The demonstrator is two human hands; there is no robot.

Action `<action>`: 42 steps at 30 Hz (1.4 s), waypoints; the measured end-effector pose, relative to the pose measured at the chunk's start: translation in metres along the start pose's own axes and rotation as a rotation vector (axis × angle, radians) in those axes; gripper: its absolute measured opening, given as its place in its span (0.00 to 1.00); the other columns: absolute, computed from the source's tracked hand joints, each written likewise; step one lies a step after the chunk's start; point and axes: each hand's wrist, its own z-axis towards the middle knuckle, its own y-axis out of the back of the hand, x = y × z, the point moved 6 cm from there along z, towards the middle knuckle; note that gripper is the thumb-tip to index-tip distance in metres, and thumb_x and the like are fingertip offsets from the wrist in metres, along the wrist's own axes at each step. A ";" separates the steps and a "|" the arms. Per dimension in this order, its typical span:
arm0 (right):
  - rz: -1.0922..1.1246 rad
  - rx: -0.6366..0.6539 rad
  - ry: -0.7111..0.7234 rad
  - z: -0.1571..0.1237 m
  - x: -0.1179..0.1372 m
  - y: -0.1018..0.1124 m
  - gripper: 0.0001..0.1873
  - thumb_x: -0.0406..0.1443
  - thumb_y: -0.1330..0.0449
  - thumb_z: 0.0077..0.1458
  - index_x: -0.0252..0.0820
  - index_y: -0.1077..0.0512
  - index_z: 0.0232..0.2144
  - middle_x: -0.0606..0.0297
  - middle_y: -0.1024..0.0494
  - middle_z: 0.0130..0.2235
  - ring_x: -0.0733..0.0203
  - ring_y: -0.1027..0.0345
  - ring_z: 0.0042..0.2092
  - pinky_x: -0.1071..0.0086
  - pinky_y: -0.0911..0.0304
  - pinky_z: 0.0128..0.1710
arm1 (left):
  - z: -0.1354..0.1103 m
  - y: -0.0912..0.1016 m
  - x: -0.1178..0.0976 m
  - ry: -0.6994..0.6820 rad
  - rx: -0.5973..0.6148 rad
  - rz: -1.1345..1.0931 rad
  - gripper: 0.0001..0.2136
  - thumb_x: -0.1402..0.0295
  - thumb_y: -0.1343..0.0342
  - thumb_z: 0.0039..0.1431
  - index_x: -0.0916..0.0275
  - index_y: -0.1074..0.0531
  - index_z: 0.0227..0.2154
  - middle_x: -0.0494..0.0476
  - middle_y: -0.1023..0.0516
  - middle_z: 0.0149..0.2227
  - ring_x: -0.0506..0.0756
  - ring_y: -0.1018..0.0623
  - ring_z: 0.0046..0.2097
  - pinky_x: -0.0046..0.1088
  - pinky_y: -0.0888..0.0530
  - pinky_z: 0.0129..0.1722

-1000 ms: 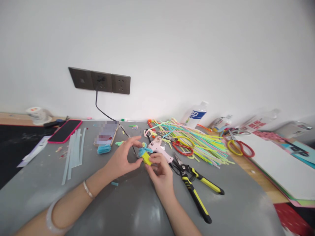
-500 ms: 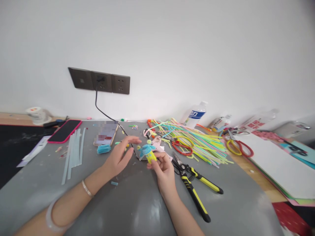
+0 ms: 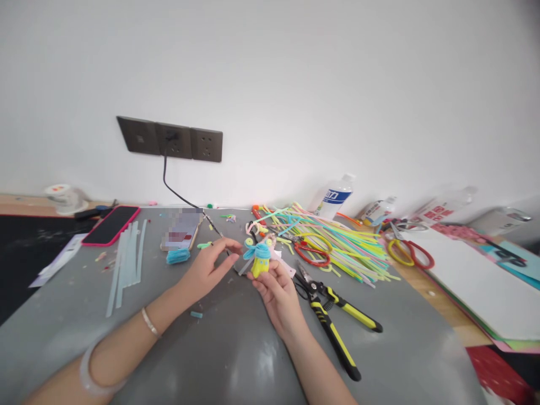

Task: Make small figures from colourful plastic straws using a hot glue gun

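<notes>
My right hand (image 3: pixel 279 293) pinches a small pipe-cleaner figure (image 3: pixel 261 260) by its lower end. The figure has a yellow body, a fuzzy blue top and pale yellow round ends above it. To its left, my left hand (image 3: pixel 215 263) hovers with fingers apart and nothing in them. Beyond that hand lies a blue pipe-cleaner bundle (image 3: pixel 178 256). Behind the figure, a glue gun (image 3: pixel 283 264) in pale pink is partly covered by it and my right hand. Yellow-and-black pliers (image 3: pixel 333 320) rest open to the right of my right hand.
Several glue sticks (image 3: pixel 126 259) and a pink-edged phone (image 3: pixel 112 225) lie at left, near a second phone (image 3: pixel 182 229). Many pastel pipe cleaners (image 3: pixel 337 247) spread at back right, with red-and-yellow scissors (image 3: pixel 313 251) on them. A bottle (image 3: pixel 335 197) stands by the wall.
My right hand has turned the figure more upright, so its yellow body faces me. My left hand has shifted slightly, its fingers curling a little lower; it stays apart from the figure.
</notes>
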 end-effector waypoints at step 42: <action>0.070 0.085 -0.083 0.000 -0.006 0.000 0.18 0.42 0.32 0.49 0.45 0.21 0.44 0.60 0.19 0.48 0.53 0.23 0.46 0.65 0.29 0.45 | 0.001 -0.006 0.034 0.594 -0.119 -0.835 0.20 0.58 0.30 0.45 0.63 0.26 0.38 0.57 0.20 0.35 0.54 0.23 0.35 0.29 0.25 0.33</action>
